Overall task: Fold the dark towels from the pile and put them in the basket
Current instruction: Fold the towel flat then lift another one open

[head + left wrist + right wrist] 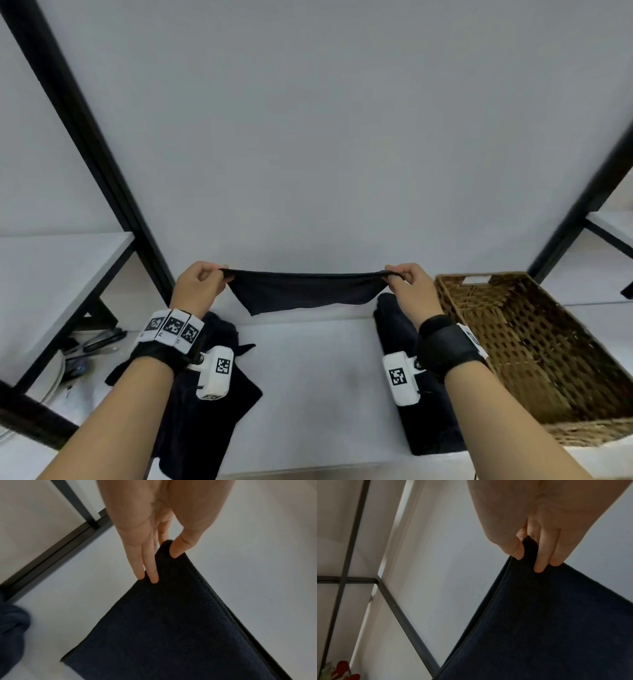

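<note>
A dark towel (301,289) hangs stretched in the air between my two hands, above the white table (318,380). My left hand (202,282) pinches its left top corner, thumb against fingers, as the left wrist view confirms on the towel (180,622). My right hand (407,282) pinches the right top corner; the right wrist view shows the same towel (547,622). A loose pile of dark towels (202,404) lies under my left forearm. A dark folded towel stack (424,404) lies under my right forearm. The wicker basket (534,339) stands at the right and looks empty.
Black frame posts (92,144) rise at the left and right of the white back wall. A side shelf at the left holds scissors and small tools (99,339). In the right wrist view something red (342,669) shows at the bottom left.
</note>
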Demonstrator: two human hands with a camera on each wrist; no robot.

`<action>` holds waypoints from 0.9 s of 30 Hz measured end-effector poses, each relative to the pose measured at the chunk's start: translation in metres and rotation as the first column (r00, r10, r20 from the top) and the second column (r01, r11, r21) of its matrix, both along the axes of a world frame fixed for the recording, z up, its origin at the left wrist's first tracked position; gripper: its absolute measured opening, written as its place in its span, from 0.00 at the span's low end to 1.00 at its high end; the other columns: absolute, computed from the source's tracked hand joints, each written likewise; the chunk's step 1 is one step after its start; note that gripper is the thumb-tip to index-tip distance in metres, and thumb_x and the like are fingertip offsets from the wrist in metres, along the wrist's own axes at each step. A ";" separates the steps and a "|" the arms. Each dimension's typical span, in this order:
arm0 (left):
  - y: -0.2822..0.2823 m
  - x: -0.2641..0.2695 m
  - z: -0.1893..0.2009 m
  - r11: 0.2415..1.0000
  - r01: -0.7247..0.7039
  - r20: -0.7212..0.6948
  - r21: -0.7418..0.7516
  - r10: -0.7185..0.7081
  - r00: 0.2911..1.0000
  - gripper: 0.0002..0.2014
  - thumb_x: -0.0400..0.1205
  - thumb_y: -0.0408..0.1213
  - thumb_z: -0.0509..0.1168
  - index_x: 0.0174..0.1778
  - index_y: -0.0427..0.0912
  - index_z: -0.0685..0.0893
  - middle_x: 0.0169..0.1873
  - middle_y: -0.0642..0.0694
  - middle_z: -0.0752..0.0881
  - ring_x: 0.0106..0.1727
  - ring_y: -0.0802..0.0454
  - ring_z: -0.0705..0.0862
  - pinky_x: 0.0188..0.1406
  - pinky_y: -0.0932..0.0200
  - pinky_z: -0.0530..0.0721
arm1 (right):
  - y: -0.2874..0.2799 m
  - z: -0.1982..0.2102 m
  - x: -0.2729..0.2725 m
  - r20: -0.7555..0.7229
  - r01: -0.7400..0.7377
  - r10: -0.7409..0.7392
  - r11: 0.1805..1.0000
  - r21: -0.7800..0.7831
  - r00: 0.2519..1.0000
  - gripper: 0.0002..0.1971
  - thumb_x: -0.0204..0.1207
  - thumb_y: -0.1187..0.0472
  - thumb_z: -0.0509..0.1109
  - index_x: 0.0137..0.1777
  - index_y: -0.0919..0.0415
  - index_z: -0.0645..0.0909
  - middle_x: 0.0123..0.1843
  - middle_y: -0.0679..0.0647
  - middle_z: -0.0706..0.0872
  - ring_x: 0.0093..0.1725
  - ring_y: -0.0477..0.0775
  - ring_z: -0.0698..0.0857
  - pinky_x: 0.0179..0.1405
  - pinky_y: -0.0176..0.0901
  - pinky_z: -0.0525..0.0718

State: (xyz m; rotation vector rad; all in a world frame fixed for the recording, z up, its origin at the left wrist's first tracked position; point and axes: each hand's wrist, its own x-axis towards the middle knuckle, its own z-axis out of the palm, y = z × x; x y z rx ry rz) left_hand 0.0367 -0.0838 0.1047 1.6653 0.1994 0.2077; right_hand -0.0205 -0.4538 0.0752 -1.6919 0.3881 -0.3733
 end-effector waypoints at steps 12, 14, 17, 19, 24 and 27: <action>0.032 -0.061 -0.157 0.952 0.251 -0.515 0.176 -0.128 0.847 0.07 0.79 0.25 0.63 0.36 0.36 0.83 0.40 0.37 0.90 0.42 0.45 0.92 0.55 0.44 0.85 | 0.007 -0.134 -0.082 -0.463 -0.200 0.109 0.968 -0.152 0.880 0.06 0.74 0.66 0.71 0.42 0.52 0.84 0.45 0.47 0.90 0.51 0.50 0.88 0.49 0.39 0.81; 0.033 -0.070 -0.177 0.946 0.275 -0.572 0.171 -0.133 0.810 0.07 0.79 0.25 0.63 0.36 0.34 0.82 0.39 0.36 0.89 0.40 0.45 0.92 0.48 0.47 0.85 | 0.008 -0.155 -0.095 -0.528 -0.212 0.115 0.969 -0.125 0.841 0.07 0.74 0.67 0.70 0.42 0.54 0.84 0.44 0.50 0.90 0.50 0.52 0.89 0.54 0.46 0.85; 0.032 -0.081 -0.198 0.932 0.313 -0.645 0.183 -0.126 0.754 0.07 0.81 0.26 0.63 0.37 0.35 0.81 0.37 0.36 0.87 0.43 0.39 0.92 0.37 0.52 0.81 | 0.010 -0.182 -0.107 -0.597 -0.215 0.135 0.975 -0.064 0.791 0.06 0.76 0.68 0.67 0.43 0.56 0.82 0.44 0.55 0.90 0.45 0.54 0.91 0.53 0.54 0.87; 0.031 -0.085 -0.204 0.919 0.338 -0.682 0.200 -0.117 0.722 0.07 0.82 0.26 0.63 0.39 0.36 0.80 0.36 0.37 0.87 0.43 0.38 0.91 0.34 0.53 0.80 | 0.010 -0.193 -0.109 -0.618 -0.197 0.143 0.980 -0.019 0.773 0.07 0.78 0.70 0.65 0.43 0.58 0.80 0.44 0.58 0.89 0.39 0.53 0.93 0.46 0.52 0.88; 0.023 -0.082 -0.209 0.842 0.413 -0.674 0.346 -0.083 0.734 0.07 0.83 0.29 0.61 0.42 0.44 0.80 0.38 0.42 0.89 0.32 0.47 0.91 0.28 0.58 0.82 | 0.012 -0.211 -0.099 -0.647 -0.181 0.118 0.983 -0.032 0.754 0.08 0.79 0.70 0.67 0.44 0.56 0.81 0.40 0.56 0.89 0.31 0.53 0.91 0.38 0.49 0.88; 0.018 -0.071 -0.210 0.751 0.472 -0.639 0.463 -0.086 0.765 0.08 0.84 0.33 0.61 0.42 0.49 0.79 0.37 0.48 0.88 0.30 0.52 0.89 0.27 0.66 0.76 | 0.013 -0.213 -0.085 -0.651 -0.188 0.080 0.977 -0.098 0.755 0.06 0.79 0.66 0.69 0.47 0.54 0.84 0.39 0.51 0.88 0.30 0.50 0.89 0.41 0.44 0.88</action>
